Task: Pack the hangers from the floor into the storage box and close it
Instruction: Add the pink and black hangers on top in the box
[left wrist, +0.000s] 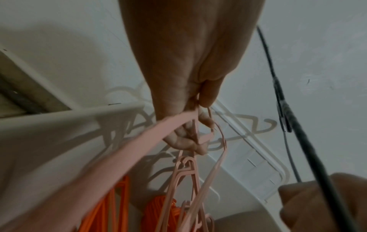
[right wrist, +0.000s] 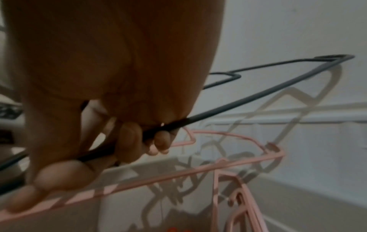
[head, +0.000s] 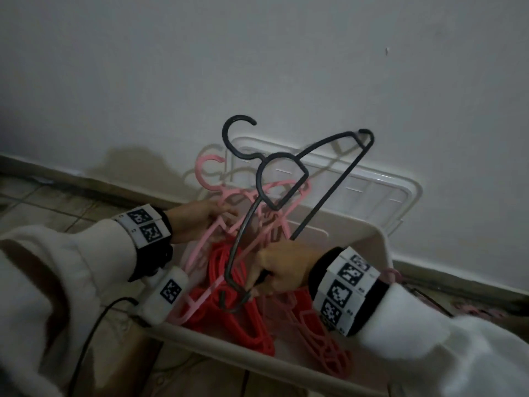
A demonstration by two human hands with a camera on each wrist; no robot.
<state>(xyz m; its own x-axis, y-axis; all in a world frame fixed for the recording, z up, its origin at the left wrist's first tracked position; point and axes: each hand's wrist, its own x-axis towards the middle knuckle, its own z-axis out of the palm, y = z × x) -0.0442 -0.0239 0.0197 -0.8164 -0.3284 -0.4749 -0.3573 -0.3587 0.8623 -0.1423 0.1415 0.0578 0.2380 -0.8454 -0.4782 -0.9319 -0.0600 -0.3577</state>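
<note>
A black wire hanger [head: 303, 179] stands tilted over the beige storage box [head: 383, 242], its hook up by the wall. My right hand [head: 274, 267] grips its lower bar [right wrist: 198, 117] with curled fingers [right wrist: 127, 141]. My left hand [head: 200, 216] pinches a bunch of light pink hangers [head: 217, 224] near their necks [left wrist: 200, 138]; they hang down into the box [left wrist: 59, 125]. Red-orange hangers [head: 243, 319] lie piled on the box floor, and also show in the left wrist view as orange hangers [left wrist: 111, 208]. More pink hangers [right wrist: 234, 188] stand in the box.
The box's clear lid [head: 369, 184] leans against the white wall [head: 286, 67] behind the box. A pink hanger [head: 392, 275] pokes up past the box's right rim, with others on the tiled floor [head: 481, 310]. A black cable [head: 94, 325] runs from my left wrist.
</note>
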